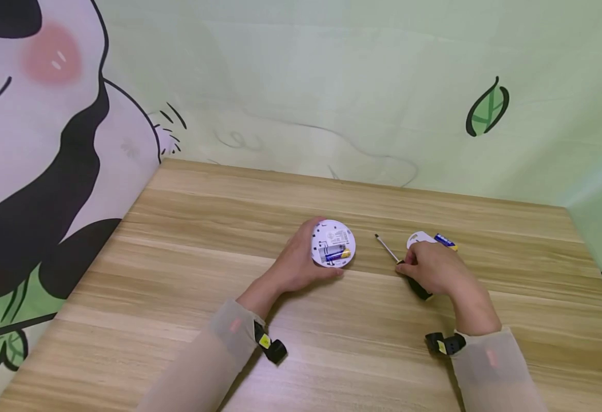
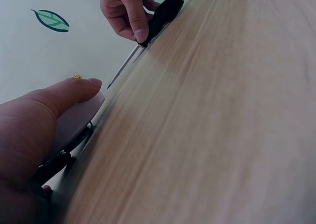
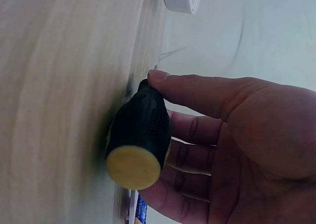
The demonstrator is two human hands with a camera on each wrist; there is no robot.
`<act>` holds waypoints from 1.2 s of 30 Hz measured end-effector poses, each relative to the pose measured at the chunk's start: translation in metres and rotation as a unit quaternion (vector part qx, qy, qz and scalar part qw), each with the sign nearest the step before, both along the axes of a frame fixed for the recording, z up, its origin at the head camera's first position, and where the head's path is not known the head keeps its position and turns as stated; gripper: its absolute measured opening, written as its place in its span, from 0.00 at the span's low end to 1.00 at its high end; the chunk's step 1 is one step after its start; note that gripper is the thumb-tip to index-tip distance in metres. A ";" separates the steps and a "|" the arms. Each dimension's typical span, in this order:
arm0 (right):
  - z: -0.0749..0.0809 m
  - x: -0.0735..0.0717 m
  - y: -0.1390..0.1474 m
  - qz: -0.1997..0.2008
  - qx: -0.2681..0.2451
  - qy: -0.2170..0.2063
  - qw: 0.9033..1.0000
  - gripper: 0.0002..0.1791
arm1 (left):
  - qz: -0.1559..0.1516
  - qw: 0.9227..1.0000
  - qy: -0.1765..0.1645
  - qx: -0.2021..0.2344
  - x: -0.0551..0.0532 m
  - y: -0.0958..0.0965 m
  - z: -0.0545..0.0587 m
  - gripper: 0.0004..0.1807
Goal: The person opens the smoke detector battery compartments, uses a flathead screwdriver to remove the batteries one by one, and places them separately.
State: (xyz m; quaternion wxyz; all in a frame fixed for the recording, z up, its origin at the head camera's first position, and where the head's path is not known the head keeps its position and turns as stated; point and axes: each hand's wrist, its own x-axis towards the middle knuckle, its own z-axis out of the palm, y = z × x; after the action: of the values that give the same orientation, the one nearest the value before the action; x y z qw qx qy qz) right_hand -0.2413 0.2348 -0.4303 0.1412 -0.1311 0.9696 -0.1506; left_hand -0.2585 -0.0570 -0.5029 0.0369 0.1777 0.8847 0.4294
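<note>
In the head view my left hand (image 1: 298, 257) grips a round white device (image 1: 327, 233) by its edge; it looks like a smoke detector. Its underside faces up, and a blue and yellow battery (image 1: 337, 254) lies in the open compartment. The left wrist view shows the thumb (image 2: 74, 93) along the device's rim. My right hand (image 1: 437, 269) pinches a screwdriver near the front of its black handle (image 3: 140, 125), low over the table. The screwdriver's metal shaft (image 1: 386, 248) points away and to the left. The handle's end is yellow in the right wrist view.
Just beyond my right hand lies a flat white piece (image 1: 418, 237), partly covered by the hand. A loose blue and yellow battery (image 1: 446, 241) is beside it. Everything rests on a wooden table (image 1: 332, 343), with a printed cloth wall (image 1: 301, 86) along its back edge.
</note>
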 end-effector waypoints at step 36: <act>0.003 -0.001 -0.002 -0.021 -0.015 -0.013 1.000 0.16 | -0.004 1.000 0.002 0.001 -0.001 0.000 0.000 0.64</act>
State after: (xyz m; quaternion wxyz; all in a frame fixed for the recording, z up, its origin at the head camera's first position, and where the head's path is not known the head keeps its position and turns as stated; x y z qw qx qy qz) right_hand -0.2420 0.2331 -0.4276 0.1491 -0.1110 0.9679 -0.1693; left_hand -0.2594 -0.0572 -0.5033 0.0366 0.1817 0.8835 0.4302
